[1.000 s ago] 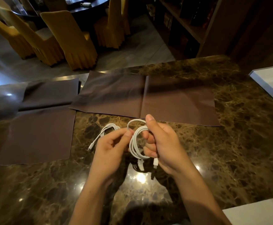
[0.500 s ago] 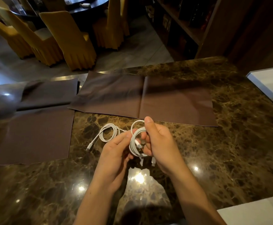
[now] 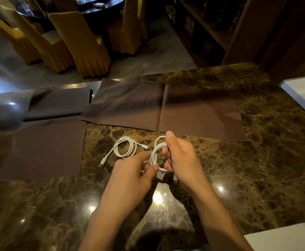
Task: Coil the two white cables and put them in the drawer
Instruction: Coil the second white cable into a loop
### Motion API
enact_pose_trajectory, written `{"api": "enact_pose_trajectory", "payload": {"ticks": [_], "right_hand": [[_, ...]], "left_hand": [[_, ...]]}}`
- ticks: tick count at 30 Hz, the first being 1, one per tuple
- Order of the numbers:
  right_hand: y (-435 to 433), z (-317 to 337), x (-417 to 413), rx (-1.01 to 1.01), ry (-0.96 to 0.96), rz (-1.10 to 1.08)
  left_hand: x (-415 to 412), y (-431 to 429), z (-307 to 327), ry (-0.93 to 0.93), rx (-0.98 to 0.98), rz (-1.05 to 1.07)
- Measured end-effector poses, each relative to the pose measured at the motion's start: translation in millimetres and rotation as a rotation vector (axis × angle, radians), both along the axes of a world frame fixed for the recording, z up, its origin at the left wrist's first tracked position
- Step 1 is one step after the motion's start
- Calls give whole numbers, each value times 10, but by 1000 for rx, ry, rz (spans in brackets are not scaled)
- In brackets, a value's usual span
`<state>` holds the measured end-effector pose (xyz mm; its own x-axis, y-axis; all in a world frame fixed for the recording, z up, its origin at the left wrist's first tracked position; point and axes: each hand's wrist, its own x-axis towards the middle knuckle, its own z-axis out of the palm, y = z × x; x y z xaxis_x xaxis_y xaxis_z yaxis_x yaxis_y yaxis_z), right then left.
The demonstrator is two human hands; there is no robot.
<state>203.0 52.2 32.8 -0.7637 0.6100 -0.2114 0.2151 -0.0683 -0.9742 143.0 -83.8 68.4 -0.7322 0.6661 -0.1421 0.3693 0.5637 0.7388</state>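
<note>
One white cable point(image 3: 156, 154) is wound into a small upright coil held above the marble table point(image 3: 256, 169). My right hand point(image 3: 181, 160) grips the coil's right side, thumb on top. My left hand point(image 3: 131, 176) pinches the coil's lower left edge between thumb and forefinger. The coil's plug ends hang below, partly hidden by my fingers. A second white cable point(image 3: 125, 149) lies loosely coiled on the table just left of my hands, its two plug ends sticking out. No drawer shows in this view.
Two dark brown cloths lie on the table: one point(image 3: 166, 109) behind the cables, one point(image 3: 42, 147) to the left. A white surface edge point(image 3: 304, 95) is at the right, another point(image 3: 282, 238) at the bottom right. Yellow-covered chairs point(image 3: 79, 42) and shelves stand beyond the table.
My left thumb and forefinger slid down from the coil's upper left to its lower edge. The right hand kept its grip. The second cable stayed in place.
</note>
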Motion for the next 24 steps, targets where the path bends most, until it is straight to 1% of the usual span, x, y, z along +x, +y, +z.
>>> {"api": "enact_pose_trajectory", "payload": {"ticks": [2,3,5,6,7,9,10,11,12,14,16,18,20,22,24], "right_hand": [[24,18,6,-53,10,-23],[54,28,21,-117,36,-54],[138,57,66,-243,91,-125],[178,72,90,-271,101,-150],[214,88,111,-282,106,-176],[312,118,138,-277,124,-263],[367,152,146,-249,127,-305],[411,180,144,-204,120,-330],[439,208,140,-154,111,-333],[418,227,114,-66,87,-284],[308,210,65,18,58,-188],[185,206,32,54,44,-96],[119,238,43,-9,62,-43],[111,279,84,-131,100,5],[106,293,120,-207,131,45]], "left_hand": [[-28,-35,42,-6,-61,-70],[-60,-84,67,-49,-68,-115],[-153,-221,148,-234,-28,-120],[-208,-308,170,-286,-29,-100],[-268,-390,172,-262,-74,-86],[-376,-528,98,-76,-264,-89],[-403,-573,73,-18,-284,-52],[-414,-585,68,8,-234,2],[-399,-561,81,20,-138,52],[-299,-414,153,9,35,93],[-179,-199,186,-69,147,45],[-75,9,180,-122,200,-74],[-29,145,108,-109,244,-163],[-3,194,40,-89,296,-155],[22,201,-29,-101,317,-138]]}}
